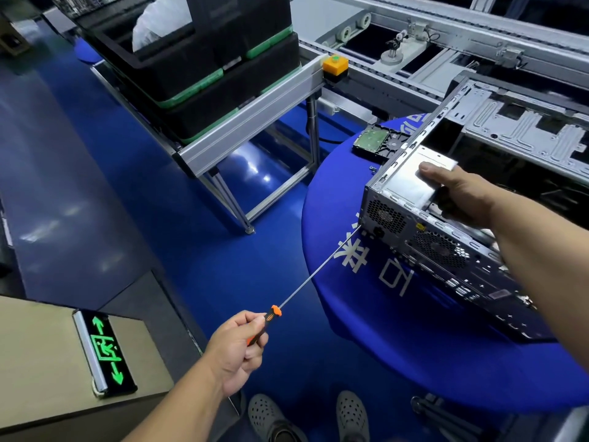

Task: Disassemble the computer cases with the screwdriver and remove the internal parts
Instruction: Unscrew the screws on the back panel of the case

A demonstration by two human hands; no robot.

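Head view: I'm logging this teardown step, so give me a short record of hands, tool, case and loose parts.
left hand: left hand grips the screwdriver by its orange-black handle
tool tip: at the rear corner of the computer case
right hand: right hand rests on top of the case, thumb on the silver unit inside
case: lid off, on the blue table
loose part: hard drive on the table beyond the case

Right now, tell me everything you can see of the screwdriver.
The screwdriver has a short orange-and-black handle and a very long, thin, bare metal shaft. The left hand grips the handle, fingers curled round it, in the air beside the blue table. The shaft slants up and to the right, its tip at the lower rear corner of the computer case, near the power-supply grille. Whether the tip sits in a screw cannot be told.
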